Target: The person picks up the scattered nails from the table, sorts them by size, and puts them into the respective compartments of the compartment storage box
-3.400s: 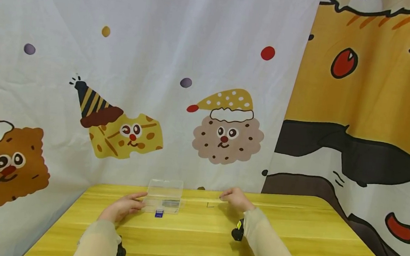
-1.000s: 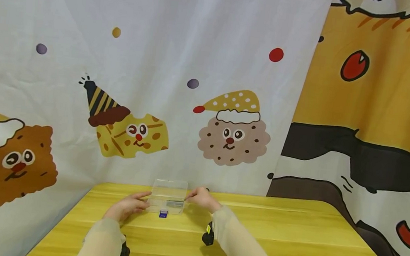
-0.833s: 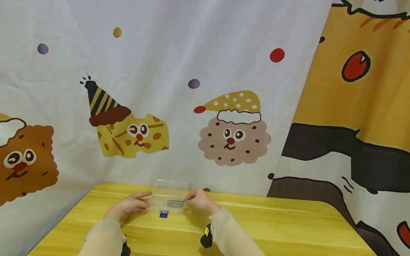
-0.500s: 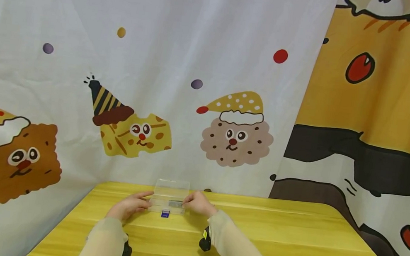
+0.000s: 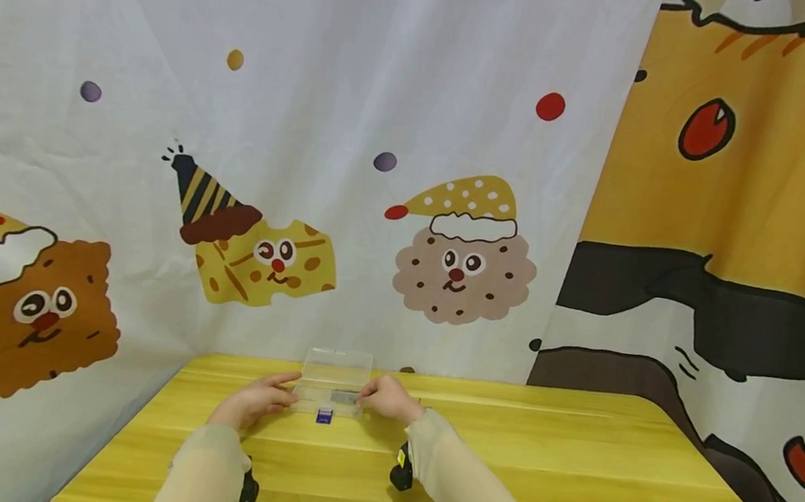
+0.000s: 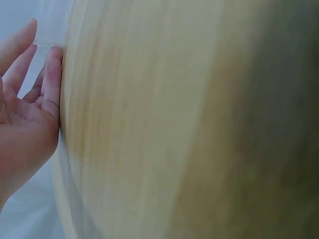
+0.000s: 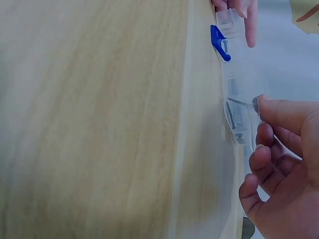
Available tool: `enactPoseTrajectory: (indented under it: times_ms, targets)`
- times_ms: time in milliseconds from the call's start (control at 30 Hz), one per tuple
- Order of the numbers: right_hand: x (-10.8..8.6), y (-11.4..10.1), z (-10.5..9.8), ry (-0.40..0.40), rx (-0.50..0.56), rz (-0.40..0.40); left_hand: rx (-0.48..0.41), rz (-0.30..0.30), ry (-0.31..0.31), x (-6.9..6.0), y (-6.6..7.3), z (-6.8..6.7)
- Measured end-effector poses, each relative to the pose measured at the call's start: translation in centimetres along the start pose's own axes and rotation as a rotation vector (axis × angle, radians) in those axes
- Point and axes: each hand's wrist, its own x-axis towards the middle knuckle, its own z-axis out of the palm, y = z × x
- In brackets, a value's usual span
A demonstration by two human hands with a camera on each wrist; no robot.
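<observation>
A clear plastic compartment box (image 5: 313, 399) stands at the table's far edge, its transparent lid (image 5: 337, 367) raised behind it. Thin grey metal pieces (image 5: 343, 397) lie in its right part. A blue latch (image 7: 218, 42) sits at the front. My left hand (image 5: 255, 403) touches the box's left end with nearly straight fingers, as the left wrist view also shows. At the right end, my right hand (image 5: 390, 399) pinches a thin dark L-shaped hex key (image 7: 239, 101) between thumb and fingertips. Its bent end is over or inside the box; I cannot tell which.
The yellow wooden table (image 5: 363, 484) stretches in front of the box and to both sides. A printed cartoon curtain (image 5: 304, 69) hangs directly behind the far edge. Black wrist cameras (image 5: 402, 468) sit under both forearms.
From the table right of the box, my right hand has moved left to the box's right end, then slightly further in over it. My left hand keeps its place at the box.
</observation>
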Motion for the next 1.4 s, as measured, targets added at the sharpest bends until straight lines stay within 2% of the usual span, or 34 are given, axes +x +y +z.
enactPoseTrajectory:
  times_ms: [100,200,433,633,833,1000,1100,1233,1400]
  targets:
    - [-0.3,-0.1,-0.2,-0.003,0.004,0.004,-0.001,-0.004,-0.003,0.0,0.1,0.1]
    - [-0.8,-0.4,-0.8,0.000,-0.003,-0.028,0.009,-0.005,-0.005,-0.1,0.1,0.2]
    - [-2.1,-0.9,-3.6,0.052,0.005,-0.047,0.012,0.013,-0.006,0.0,0.0,0.1]
    - [-2.8,0.6,-6.1,0.097,0.029,-0.012,0.030,0.013,-0.001,-0.1,-0.1,-0.1]
    - [-3.7,2.7,-7.7,0.159,0.065,0.027,0.034,0.006,0.003,-0.3,-0.2,-0.2]
    - [-4.7,4.3,-8.3,0.210,0.081,0.063,0.047,0.007,-0.008,-0.2,-0.1,-0.2]
    - [-5.2,4.9,-8.4,0.237,0.091,0.093,0.043,0.007,0.011,-0.1,-0.1,-0.2]
    - [-5.5,5.5,-8.3,0.271,0.082,0.118,0.035,0.008,0.027,0.1,-0.2,-0.2]
    - [-5.9,6.3,-8.0,0.328,0.032,0.123,0.032,0.009,0.011,0.2,-0.2,-0.2]
